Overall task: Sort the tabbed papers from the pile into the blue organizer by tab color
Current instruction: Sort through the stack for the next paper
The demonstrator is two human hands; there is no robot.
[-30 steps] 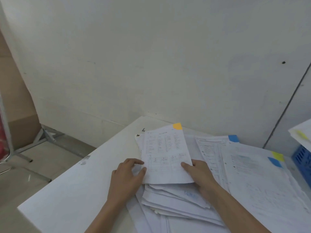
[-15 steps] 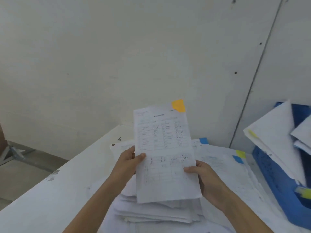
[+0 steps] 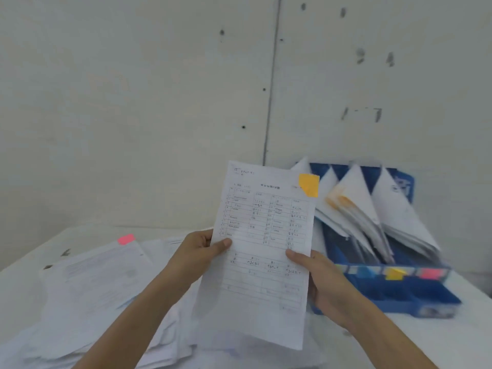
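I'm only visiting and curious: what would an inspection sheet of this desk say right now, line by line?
Surface: white table, with small dark marks on its left part.
Job's things: sheet with an orange tab, held up; pile of papers at left, with a pink tab showing on it; blue organizer at right, holding leaning papers, with colour labels along its front rim.
Clutter: nothing seen.
Grippers: left hand and right hand each pinch a side edge of the sheet.
Cables: nothing seen.
Surroundings: pale wall with a vertical seam and small dark spots.
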